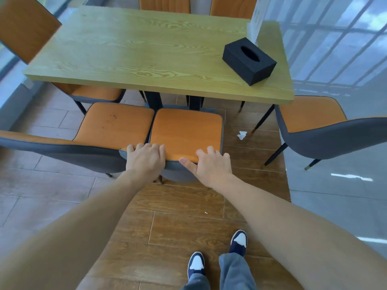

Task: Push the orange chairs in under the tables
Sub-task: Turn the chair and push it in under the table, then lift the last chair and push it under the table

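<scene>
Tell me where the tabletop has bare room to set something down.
The light wooden table is bare across its left and middle, up to the black tissue box at the right end. Only that right end is crowded. Both hands, left and right, hold the orange chair's backrest.

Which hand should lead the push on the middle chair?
Probably neither alone. The left hand and the right hand both grip the backrest top of the middle chair, either side of centre. Its seat sits squarely before the table, so push evenly.
</scene>
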